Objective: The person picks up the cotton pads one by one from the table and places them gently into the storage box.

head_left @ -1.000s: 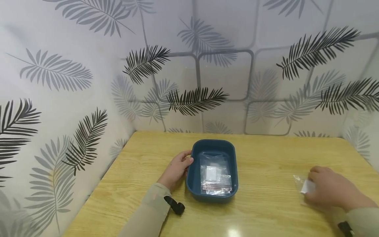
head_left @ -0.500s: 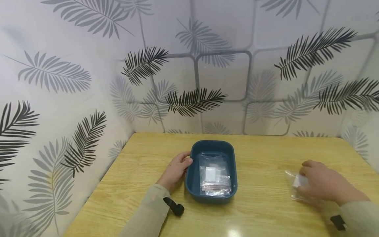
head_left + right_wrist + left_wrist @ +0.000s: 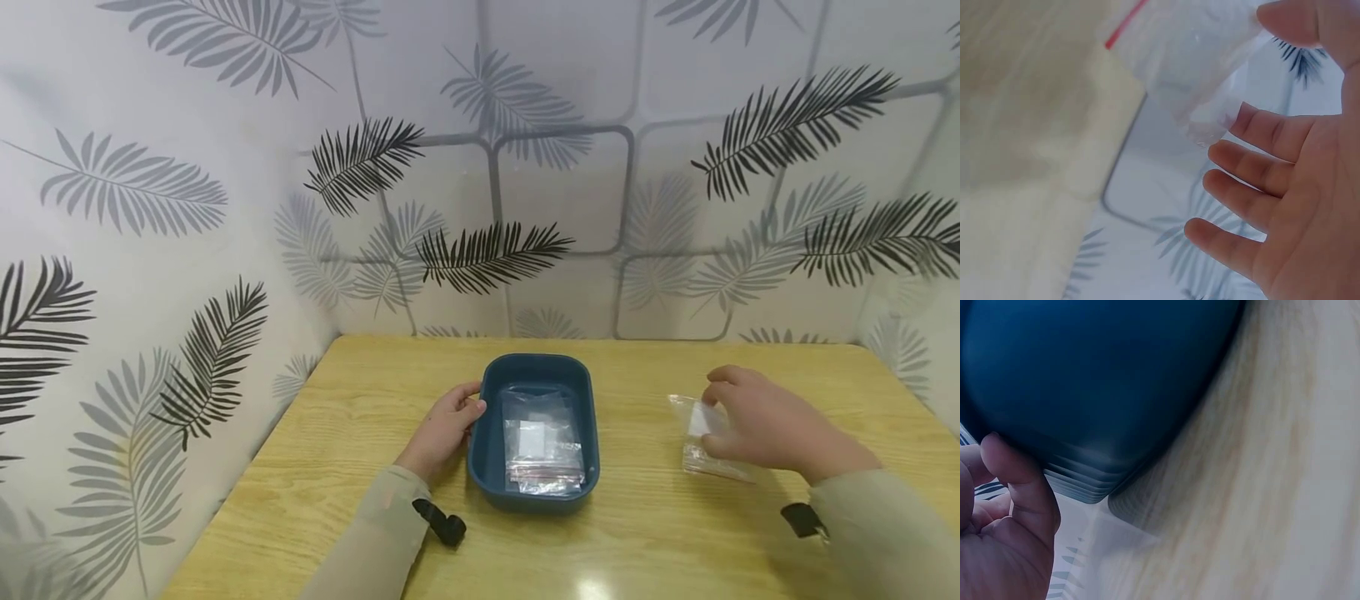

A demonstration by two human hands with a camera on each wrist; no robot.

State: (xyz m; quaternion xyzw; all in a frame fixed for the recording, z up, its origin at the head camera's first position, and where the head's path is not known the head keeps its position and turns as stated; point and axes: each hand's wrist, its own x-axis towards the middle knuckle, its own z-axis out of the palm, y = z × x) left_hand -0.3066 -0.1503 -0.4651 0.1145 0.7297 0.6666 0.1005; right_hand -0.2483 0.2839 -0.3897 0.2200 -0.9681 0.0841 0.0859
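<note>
A blue plastic tub stands on the wooden table, with several clear zip-lock bags lying flat inside, one showing a white label. My left hand holds the tub's left side; in the left wrist view, the thumb lies against the dark blue wall. To the right of the tub, my right hand pinches a clear zip-lock bag just over the table. In the right wrist view, that bag has a red seal line and sits between thumb and forefinger, the other fingers being loosely extended.
The light wooden table reaches back to a wall with a feather pattern. A second patterned wall borders the left side. Black straps are worn around both wrists.
My right hand has moved left with the zip-lock bag, closer to the tub and slightly farther back on the table. The left hand and the tub have stayed in place.
</note>
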